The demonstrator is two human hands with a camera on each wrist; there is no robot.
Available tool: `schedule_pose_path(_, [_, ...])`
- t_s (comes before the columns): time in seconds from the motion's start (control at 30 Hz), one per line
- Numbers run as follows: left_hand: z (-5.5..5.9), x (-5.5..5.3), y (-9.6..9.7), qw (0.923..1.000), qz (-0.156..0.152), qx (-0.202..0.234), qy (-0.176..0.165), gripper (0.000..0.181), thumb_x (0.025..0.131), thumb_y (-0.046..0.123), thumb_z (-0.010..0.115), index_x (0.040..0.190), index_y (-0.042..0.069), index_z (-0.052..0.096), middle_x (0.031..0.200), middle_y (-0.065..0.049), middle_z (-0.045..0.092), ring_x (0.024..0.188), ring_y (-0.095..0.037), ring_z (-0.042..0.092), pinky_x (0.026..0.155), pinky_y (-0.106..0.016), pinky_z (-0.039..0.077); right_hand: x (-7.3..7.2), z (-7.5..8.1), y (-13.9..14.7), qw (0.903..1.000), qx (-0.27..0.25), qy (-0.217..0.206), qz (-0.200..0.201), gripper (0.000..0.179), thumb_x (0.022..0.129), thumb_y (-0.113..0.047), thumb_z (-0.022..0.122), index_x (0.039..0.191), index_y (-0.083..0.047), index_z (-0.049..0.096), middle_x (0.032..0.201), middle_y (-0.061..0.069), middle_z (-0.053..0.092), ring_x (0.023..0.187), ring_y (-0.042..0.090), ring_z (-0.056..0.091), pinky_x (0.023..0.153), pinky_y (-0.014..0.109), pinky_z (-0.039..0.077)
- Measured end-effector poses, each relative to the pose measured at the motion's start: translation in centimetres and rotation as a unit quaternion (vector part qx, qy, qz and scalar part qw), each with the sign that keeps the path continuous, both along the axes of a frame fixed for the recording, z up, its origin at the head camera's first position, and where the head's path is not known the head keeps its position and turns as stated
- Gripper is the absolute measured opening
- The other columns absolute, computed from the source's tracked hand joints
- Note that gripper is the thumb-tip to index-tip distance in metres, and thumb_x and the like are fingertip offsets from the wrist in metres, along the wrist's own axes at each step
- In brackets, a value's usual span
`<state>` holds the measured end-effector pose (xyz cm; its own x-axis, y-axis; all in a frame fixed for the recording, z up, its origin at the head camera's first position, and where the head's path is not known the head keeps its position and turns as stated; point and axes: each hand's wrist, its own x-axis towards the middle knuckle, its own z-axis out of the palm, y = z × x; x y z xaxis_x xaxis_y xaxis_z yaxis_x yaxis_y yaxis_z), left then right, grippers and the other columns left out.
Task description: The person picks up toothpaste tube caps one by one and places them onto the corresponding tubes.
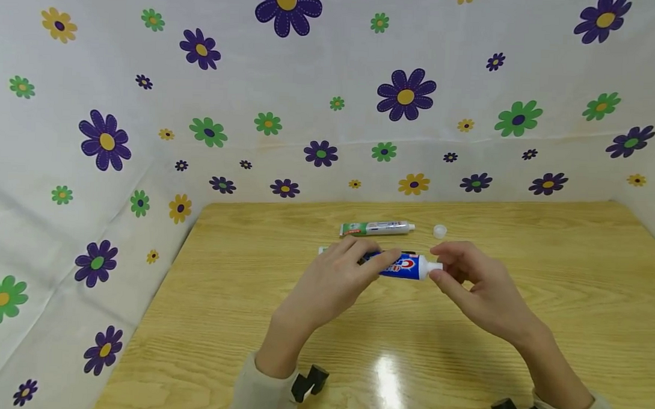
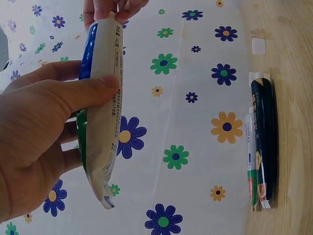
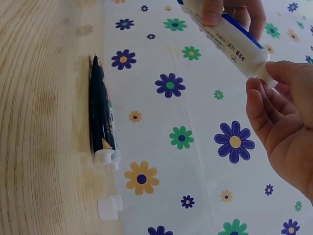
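Note:
A blue, white and green toothpaste tube [image 1: 403, 266] is held above the table, its white neck pointing right. My left hand [image 1: 330, 283] grips its body, with the thumb along one side in the left wrist view. At the neck end, my right hand [image 1: 478, 288] pinches the white cap [image 3: 265, 73] between thumb and fingers. Whether the cap is seated on the thread cannot be seen. Behind the held tube lies a green and white toothpaste tube [image 1: 381, 228]. A dark toothpaste tube [image 2: 265, 142] lies beside that one, mostly hidden by my left hand in the head view.
A loose white cap [image 1: 439, 232] rests on the wooden table [image 1: 220, 321], right of the lying tubes. The right wrist view shows a second white piece [image 3: 119, 201] beside it. A flower-patterned white cloth [image 1: 309, 95] hangs behind the table and on its left.

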<state>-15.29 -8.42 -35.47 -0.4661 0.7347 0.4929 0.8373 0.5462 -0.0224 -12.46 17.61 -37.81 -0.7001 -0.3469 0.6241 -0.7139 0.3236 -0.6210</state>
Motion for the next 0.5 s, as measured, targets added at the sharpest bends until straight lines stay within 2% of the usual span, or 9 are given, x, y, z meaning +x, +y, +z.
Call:
schedule_pose_path(0.1, [-0.03, -0.04, 0.01, 0.9999, 0.003, -0.005, -0.014, 0.046, 0.091, 0.017, 0.073, 0.135, 0.02, 0.058, 0.117, -0.003, 0.066, 0.109, -0.02, 0.062, 0.096, -0.034, 0.053, -0.08, -0.02, -0.07, 1.0, 0.003, 0.003, 0.0, 0.035, 0.087, 0.014, 0.066, 0.118, 0.002, 0.058, 0.088, 0.003, 0.065, 0.068, 0.006, 0.06, 0.057, 0.016, 0.051])
schedule_pose_path(0.33, [-0.15, 0.0, -0.08, 0.998, 0.025, -0.04, -0.042, 0.051, 0.09, 0.022, 0.075, 0.137, 0.019, 0.056, 0.115, -0.001, 0.068, 0.109, -0.02, 0.062, 0.097, -0.032, 0.052, -0.03, -0.07, -0.58, 0.9997, -0.012, 0.021, -0.008, 0.03, 0.084, 0.017, 0.067, 0.109, 0.002, 0.064, 0.088, 0.011, 0.068, 0.071, 0.008, 0.063, 0.061, 0.015, 0.053])
schedule_pose_path(0.5, [-0.32, -0.08, -0.24, 0.9951, 0.018, -0.027, -0.094, 0.052, 0.089, 0.022, 0.076, 0.137, 0.019, 0.055, 0.113, -0.003, 0.066, 0.098, -0.017, 0.066, 0.087, -0.031, 0.056, -0.13, -0.16, -0.67, 0.9997, -0.004, 0.024, -0.003, 0.025, 0.085, 0.014, 0.068, 0.106, 0.0, 0.064, 0.089, 0.012, 0.069, 0.073, 0.006, 0.063, 0.063, 0.015, 0.054])
